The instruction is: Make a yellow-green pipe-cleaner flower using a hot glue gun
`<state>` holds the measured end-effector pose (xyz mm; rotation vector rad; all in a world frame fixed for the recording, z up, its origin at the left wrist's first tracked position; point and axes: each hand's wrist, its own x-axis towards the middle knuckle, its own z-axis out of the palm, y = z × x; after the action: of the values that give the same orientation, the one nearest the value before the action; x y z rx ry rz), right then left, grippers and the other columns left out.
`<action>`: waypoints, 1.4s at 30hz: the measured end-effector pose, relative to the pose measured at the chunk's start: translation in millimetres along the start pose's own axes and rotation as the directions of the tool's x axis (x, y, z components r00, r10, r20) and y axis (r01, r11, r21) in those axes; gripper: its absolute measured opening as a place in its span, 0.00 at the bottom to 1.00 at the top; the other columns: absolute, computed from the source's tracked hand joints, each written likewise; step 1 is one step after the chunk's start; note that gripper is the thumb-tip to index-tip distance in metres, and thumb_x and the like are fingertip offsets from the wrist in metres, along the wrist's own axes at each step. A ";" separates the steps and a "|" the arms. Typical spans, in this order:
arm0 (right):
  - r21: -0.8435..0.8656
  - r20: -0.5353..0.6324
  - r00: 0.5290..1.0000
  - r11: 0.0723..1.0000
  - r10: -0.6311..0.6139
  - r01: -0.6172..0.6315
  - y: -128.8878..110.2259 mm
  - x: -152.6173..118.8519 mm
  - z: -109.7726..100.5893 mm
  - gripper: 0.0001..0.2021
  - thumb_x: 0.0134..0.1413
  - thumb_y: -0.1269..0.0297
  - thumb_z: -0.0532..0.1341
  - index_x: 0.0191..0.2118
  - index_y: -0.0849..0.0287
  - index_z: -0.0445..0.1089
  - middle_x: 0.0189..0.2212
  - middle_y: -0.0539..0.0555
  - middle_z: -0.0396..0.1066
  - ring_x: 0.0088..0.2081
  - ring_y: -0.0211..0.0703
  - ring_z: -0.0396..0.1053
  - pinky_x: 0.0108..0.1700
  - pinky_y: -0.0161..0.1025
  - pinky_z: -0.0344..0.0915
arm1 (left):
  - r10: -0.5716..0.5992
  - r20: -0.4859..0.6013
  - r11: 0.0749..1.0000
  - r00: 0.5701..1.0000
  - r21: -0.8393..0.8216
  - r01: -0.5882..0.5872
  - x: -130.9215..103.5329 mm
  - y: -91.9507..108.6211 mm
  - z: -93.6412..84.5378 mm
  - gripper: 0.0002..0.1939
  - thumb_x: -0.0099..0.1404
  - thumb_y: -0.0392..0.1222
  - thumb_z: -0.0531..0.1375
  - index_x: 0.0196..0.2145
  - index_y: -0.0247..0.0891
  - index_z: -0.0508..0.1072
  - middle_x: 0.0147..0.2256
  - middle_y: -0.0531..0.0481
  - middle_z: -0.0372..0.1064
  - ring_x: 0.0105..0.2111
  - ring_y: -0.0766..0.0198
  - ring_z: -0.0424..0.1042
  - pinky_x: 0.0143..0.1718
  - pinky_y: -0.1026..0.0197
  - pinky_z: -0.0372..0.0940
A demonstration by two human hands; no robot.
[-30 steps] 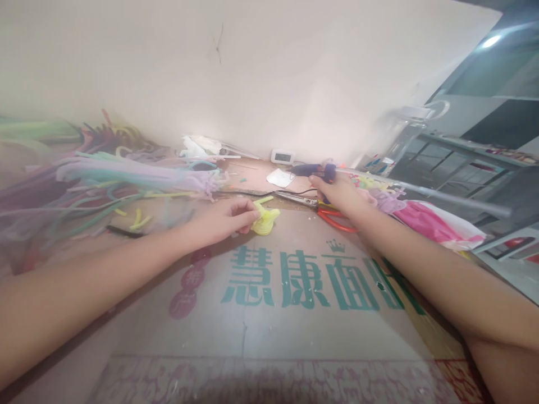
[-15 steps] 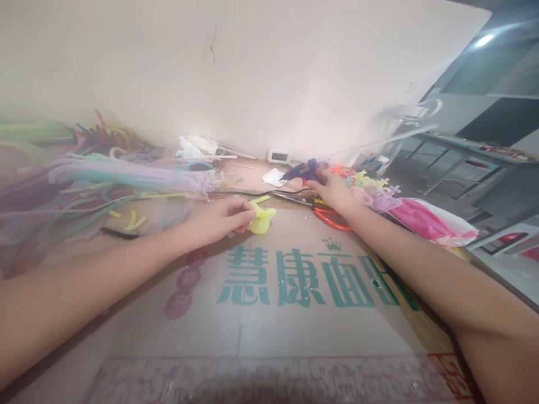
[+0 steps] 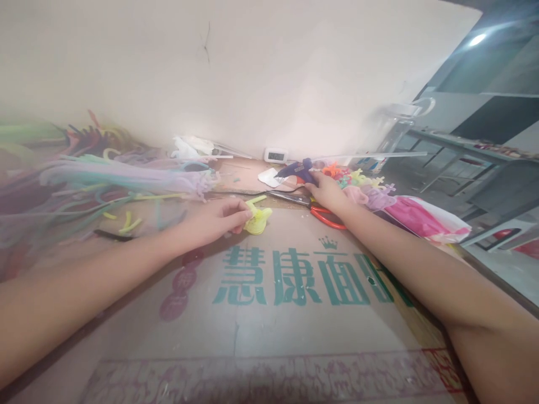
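My left hand [image 3: 225,217] pinches a small yellow fuzzy piece [image 3: 257,221], apparently coiled pipe cleaner, with a short stem sticking up. It is low over the printed cardboard [image 3: 261,331]. Farther right, my right hand [image 3: 326,189] is closed round the handle of a dark purple glue gun [image 3: 298,169]. Its nozzle points left, above a white scrap [image 3: 272,178], and a long clear glue stick [image 3: 387,155] runs out of its back. Scissors [image 3: 326,216] with red-orange handles lie just under the right hand, partly covered by it.
Bundled pastel pipe cleaners [image 3: 126,175] spread along the left. A small digital clock [image 3: 276,154] stands against the wall. Coloured fuzzy pieces [image 3: 366,179] and a pink-and-white packet [image 3: 425,219] lie on the right, near a clear jug [image 3: 393,129]. A black cord crosses behind the scissors.
The glue gun has shifted slightly left, and its glue stick has dropped from slanting upward to nearly level. My left hand keeps its pinch on the yellow piece. The whole view has shifted slightly.
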<state>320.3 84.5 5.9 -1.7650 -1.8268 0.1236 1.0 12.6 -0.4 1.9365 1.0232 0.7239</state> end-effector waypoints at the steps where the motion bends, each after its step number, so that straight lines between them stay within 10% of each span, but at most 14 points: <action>1: -0.007 -0.004 1.000 1.000 -0.005 0.005 -0.4 -1.4 0.6 0.25 0.63 0.67 0.60 0.64 0.66 0.68 0.62 0.66 0.70 0.64 0.61 0.68 0.67 0.56 0.61 | -0.005 0.011 1.000 1.000 0.002 0.005 0.1 -0.9 -0.1 0.20 0.69 0.59 0.58 0.32 0.38 0.71 0.27 0.53 0.70 0.25 0.67 0.64 0.28 0.64 0.57; 11: 0.056 -0.309 0.945 0.990 -0.106 0.130 3.8 -6.1 7.3 0.05 0.56 0.63 0.62 0.36 0.57 0.67 0.41 0.58 0.72 0.44 0.51 0.69 0.53 0.50 0.66 | -0.031 0.047 0.999 0.998 -0.027 0.032 -0.1 -2.7 -1.0 0.21 0.69 0.61 0.58 0.36 0.39 0.71 0.29 0.54 0.69 0.27 0.66 0.64 0.31 0.63 0.57; 16: 0.065 -0.309 0.924 0.964 -0.227 0.259 -17.1 -24.5 -3.3 0.13 0.62 0.57 0.58 0.28 0.54 0.61 0.29 0.52 0.67 0.34 0.46 0.65 0.45 0.43 0.65 | -0.030 0.043 1.000 0.999 -0.009 0.030 -0.7 -1.9 -1.2 0.21 0.69 0.61 0.57 0.34 0.38 0.72 0.28 0.54 0.69 0.27 0.67 0.65 0.31 0.63 0.57; 21: 0.239 -0.136 0.900 0.868 -0.414 0.436 -56.1 -56.1 -12.5 0.14 0.65 0.53 0.58 0.43 0.58 0.72 0.39 0.56 0.76 0.41 0.47 0.73 0.46 0.43 0.69 | -0.018 0.044 0.999 0.999 -0.029 0.019 -1.3 0.1 -0.7 0.21 0.69 0.60 0.58 0.34 0.39 0.72 0.28 0.54 0.69 0.26 0.67 0.65 0.30 0.64 0.58; 28: 0.343 0.197 0.679 0.699 -0.707 0.628 -75.1 -89.7 3.7 0.44 0.56 0.46 0.68 0.72 0.54 0.53 0.69 0.64 0.61 0.69 0.59 0.61 0.68 0.58 0.61 | 0.020 0.031 1.000 0.999 0.008 -0.020 -1.2 -1.5 -2.9 0.19 0.69 0.58 0.58 0.32 0.38 0.72 0.28 0.52 0.70 0.28 0.64 0.67 0.32 0.63 0.62; 42: 0.291 0.183 0.691 0.710 -0.699 0.641 -85.4 -94.1 5.3 0.28 0.60 0.65 0.64 0.66 0.56 0.62 0.60 0.62 0.72 0.59 0.53 0.72 0.61 0.52 0.69 | 0.060 0.132 0.998 0.989 -0.044 -0.055 0.0 -0.5 -3.7 0.20 0.70 0.59 0.58 0.32 0.39 0.73 0.30 0.52 0.73 0.31 0.64 0.70 0.37 0.63 0.64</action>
<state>237.5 -11.9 8.2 -0.8609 -2.4608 0.2673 -2.1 14.2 1.1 1.9581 0.8682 0.6331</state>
